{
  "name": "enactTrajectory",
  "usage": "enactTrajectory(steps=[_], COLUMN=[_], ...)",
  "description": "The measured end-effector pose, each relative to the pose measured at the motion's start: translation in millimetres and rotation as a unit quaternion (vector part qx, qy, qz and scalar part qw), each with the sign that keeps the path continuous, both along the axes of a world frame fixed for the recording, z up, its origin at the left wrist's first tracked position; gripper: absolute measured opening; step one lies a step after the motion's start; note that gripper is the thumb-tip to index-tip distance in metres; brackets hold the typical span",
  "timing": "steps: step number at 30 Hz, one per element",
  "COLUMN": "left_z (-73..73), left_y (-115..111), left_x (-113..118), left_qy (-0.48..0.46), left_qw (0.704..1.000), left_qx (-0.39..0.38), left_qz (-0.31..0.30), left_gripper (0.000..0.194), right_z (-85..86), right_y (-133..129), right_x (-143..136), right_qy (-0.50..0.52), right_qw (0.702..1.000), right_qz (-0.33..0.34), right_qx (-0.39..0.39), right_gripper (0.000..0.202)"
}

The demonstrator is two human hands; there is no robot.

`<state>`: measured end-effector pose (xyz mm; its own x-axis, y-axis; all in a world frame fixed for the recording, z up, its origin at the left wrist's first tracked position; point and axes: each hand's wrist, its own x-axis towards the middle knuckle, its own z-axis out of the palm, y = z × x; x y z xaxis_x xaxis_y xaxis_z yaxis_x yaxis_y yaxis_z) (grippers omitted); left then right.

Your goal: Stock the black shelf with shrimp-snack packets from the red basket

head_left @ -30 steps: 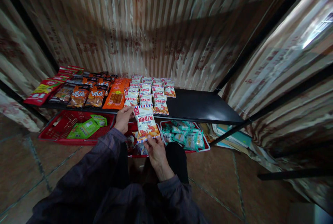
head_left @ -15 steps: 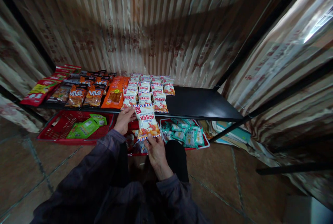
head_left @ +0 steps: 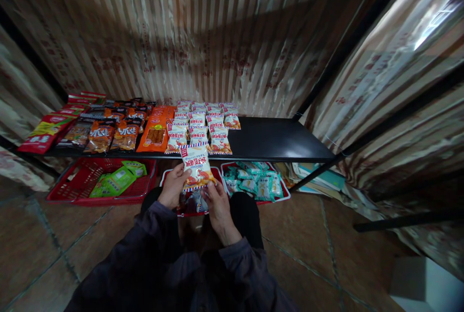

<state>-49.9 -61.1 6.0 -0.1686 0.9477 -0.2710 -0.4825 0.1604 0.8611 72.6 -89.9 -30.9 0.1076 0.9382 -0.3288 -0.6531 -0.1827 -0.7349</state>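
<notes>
The white snack packet point(head_left: 197, 166) is held just before the black shelf's point(head_left: 275, 140) front edge, hiding part of the middle red basket point(head_left: 216, 173), where dark-looking packs lie. Left hand point(head_left: 174, 188) fingers pinch its left side; right hand point(head_left: 220, 210) fingers pinch its lower right corner. Matching packets point(head_left: 219, 140) fill rows behind; orange bags point(head_left: 155, 133) and red bags point(head_left: 45, 133) reach the left end. Its red characters (too blurred to read) are large. Outer baskets hold green pouches point(head_left: 118, 180), left, and teal packets point(head_left: 266, 186), right
</notes>
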Motion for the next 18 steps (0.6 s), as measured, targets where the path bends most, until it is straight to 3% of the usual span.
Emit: enactTrajectory(steps=[4,11,18], left_z=[0.3,-5.2,-4.5], left_y=[-3.7,-16.6,-21.1], left_x=[-10.7,-11.4,-16.0], left_qy=[0.007,0.030,0.022], left_qw=[0.999,0.989,0.985], left_qx=[0.011,0.010,0.033], left_qz=[-0.043,-0.144,-0.170], left_gripper=[0.056,0.058,0.058], right_z=[6.0,29.2,38.3], right_y=[18.2,56.4,67.3], right_x=[19.7,28.0,23.8], right_qy=[-0.028,-0.063,-0.095], right_qw=[0.999,0.994,0.994], right_qz=[-0.018,0.059,-0.008], right_qx=[0.024,0.071,0.051], right_gripper=[0.038,0.032,0.028])
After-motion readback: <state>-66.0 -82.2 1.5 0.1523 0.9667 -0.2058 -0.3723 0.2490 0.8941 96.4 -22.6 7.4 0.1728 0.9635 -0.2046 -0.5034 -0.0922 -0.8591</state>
